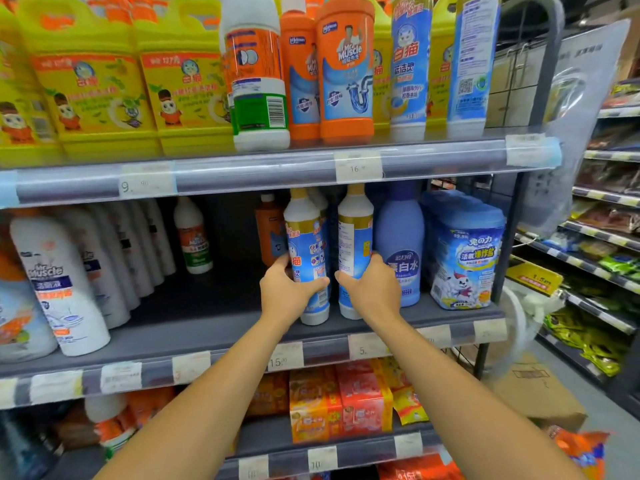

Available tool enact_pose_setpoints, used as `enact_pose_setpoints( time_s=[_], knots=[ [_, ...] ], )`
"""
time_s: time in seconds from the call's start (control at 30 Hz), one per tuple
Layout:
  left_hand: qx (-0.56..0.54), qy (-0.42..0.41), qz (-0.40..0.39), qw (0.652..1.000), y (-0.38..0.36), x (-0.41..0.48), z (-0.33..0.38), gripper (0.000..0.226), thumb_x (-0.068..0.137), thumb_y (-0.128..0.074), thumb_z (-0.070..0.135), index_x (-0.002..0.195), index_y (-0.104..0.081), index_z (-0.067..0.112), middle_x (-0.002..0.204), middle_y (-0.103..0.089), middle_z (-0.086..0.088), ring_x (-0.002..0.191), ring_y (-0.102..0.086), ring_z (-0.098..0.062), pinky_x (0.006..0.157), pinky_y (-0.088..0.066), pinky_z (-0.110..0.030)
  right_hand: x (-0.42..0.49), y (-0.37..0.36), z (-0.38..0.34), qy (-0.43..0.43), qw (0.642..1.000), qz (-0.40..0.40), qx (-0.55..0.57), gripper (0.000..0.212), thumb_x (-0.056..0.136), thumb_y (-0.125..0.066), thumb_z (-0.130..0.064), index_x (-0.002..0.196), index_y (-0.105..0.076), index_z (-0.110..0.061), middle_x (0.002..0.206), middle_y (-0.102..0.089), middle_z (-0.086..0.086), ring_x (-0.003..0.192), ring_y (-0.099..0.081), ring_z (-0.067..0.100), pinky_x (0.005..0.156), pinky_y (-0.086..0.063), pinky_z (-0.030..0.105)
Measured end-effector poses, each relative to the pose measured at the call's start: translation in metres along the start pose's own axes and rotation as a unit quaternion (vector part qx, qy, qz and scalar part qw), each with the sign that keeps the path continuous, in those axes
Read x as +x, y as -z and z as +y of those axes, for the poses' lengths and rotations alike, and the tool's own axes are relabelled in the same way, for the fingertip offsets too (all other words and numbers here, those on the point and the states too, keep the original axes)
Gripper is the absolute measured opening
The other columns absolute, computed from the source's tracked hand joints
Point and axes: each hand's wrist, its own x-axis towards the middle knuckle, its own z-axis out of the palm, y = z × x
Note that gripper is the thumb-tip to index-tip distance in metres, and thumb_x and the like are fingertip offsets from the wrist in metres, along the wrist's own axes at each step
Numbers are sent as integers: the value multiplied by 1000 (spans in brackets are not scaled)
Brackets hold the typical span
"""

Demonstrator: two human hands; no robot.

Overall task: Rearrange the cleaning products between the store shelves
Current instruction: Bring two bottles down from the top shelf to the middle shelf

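Left hand (286, 293), right hand (375, 289) grip bottles (305, 216) (middle shelf (194, 317)).

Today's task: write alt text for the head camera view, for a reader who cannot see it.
Two white, blue-labelled bottles at the middle shelf are gripped: the left bottle by the left hand, the right bottle by the right hand. Yellow jugs and orange bottles stand on the shelf above.

Bright, even light falls from overhead, and colours look saturated. The back of the middle shelf (207, 306) lies in soft shadow. Pale glare streaks the clear price rail (259, 171) and the plastic sheet (568, 98) at upper right. Wide-angle distortion bows the shelf edges toward the corners. The yellow jugs (93, 81) at upper left and the white bottles (59, 282) at far left are smeared and soft.
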Motion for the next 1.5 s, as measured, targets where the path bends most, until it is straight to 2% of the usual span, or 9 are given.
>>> enact_pose_setpoints(
  time_s=[0.17, 0.4, 0.53, 0.6, 0.7, 0.83, 1.07, 1.2, 1.5],
  knots=[
    [15, -17, -17, 1000, -5, 4, -5, 63, 64, -92, 25, 118, -60, 26, 102, -70, 11, 91, -68, 1, 76, -58, -22, 5, -11, -3, 9, 1000, 6, 6, 50, 80, -74, -34, 118, -50, -12, 109, -69, 10, 95, -66, 32, 73, -52, 38],
    [52, 0, -41, 998, -2, 12, -7, 71, 54, -95, 21, 113, -55, 29, 99, -68, 12, 87, -65, 2, 73, -56, -20, 18, -28, -3, 5, 999, 10, 31, 54, 86, -72, -24, 125, -43, -2, 117, -64, 21, 104, -64, 40, 81, -56, 48],
    [75, 10, -55, 996, -6, 4, -16, 69, 58, -92, 22, 116, -55, 26, 105, -67, 8, 94, -67, -8, 78, -56, -27, 21, -37, -1, -1, 998, 1, 69, 59, 90, -67, -15, 137, -34, -1, 126, -57, 24, 111, -60, 39, 87, -51, 42],
    [79, 22, -68, 994, -9, -2, -24, 67, 62, -90, 22, 118, -54, 25, 104, -66, 10, 95, -66, -9, 74, -52, -21, 21, -40, 1, -5, 997, -3, 76, 59, 91, -66, -12, 138, -33, -1, 129, -55, 24, 115, -58, 37, 89, -48, 37],
    [80, 32, -80, 993, -11, -5, -30, 66, 65, -89, 23, 121, -53, 22, 104, -65, 10, 93, -64, -6, 67, -46, -15, 15, -43, 12, -28, 999, -32, 15, 53, 89, -68, -11, 131, -38, 3, 129, -57, 25, 117, -57, 37, 89, -48, 37],
    [81, 34, -90, 992, -11, -2, -31, 65, 65, -88, 25, 119, -52, 23, 105, -65, 9, 93, -63, -4, 69, -47, -17, 10, -45, 21, -37, 995, -56, -76, 42, 92, -65, -13, 123, -43, 5, 120, -62, 25, 109, -63, 39, 82, -53, 43],
    [74, 29, -97, 992, -10, -2, -34, 64, 68, -87, 25, 121, -50, 24, 106, -64, 12, 93, -61, 2, 69, -47, -15, 29, -55, 19, 7, 984, -77, -162, 29, 96, -46, -3, 124, -44, 6, 120, -57, 24, 107, -60, 36, 79, -46, 35],
    [76, 27, -102, 992, -10, -3, -34, 65, 69, -87, 26, 121, -50, 25, 105, -63, 15, 91, -60, 5, 66, -44, -10, 39, -56, 19, -13, 986, -79, -144, 29, 98, -42, -7, 126, -46, 1, 129, -50, 18, 114, -53, 26, 85, -42, 25],
    [77, 27, -105, 991, -9, -5, -33, 64, 69, -88, 26, 117, -47, 31, 99, -59, 24, 87, -60, 7, 59, -44, -7, 51, -62, 20, 10, 969, -103, -222, 44, 98, -48, -15, 138, -35, -2, 135, -47, 13, 117, -56, 21, 86, -45, 23]
  ],
)
